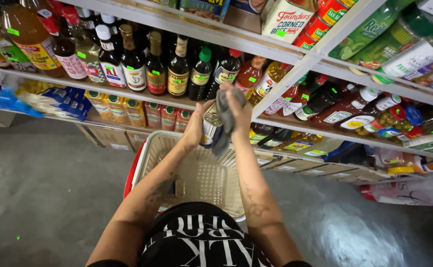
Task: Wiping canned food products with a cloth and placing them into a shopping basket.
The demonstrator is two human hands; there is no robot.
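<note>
My left hand [195, 127] grips a dark sauce bottle [209, 129] with a pale label, held above a beige plastic basket [149, 157]. My right hand [239, 110] presses a grey cloth [224, 123] against the top and side of that bottle. The cloth hangs down past the bottle's right side and hides much of it. Both forearms reach forward over the basket, in front of a shelf full of sauce bottles.
White shelves [142, 94] hold rows of dark and red sauce bottles [178, 69], jars on the lower level, and cans [320, 20] on top. Cardboard boxes [108, 137] stand under the shelf at left. Grey concrete floor [43, 188] lies to the left and right of me.
</note>
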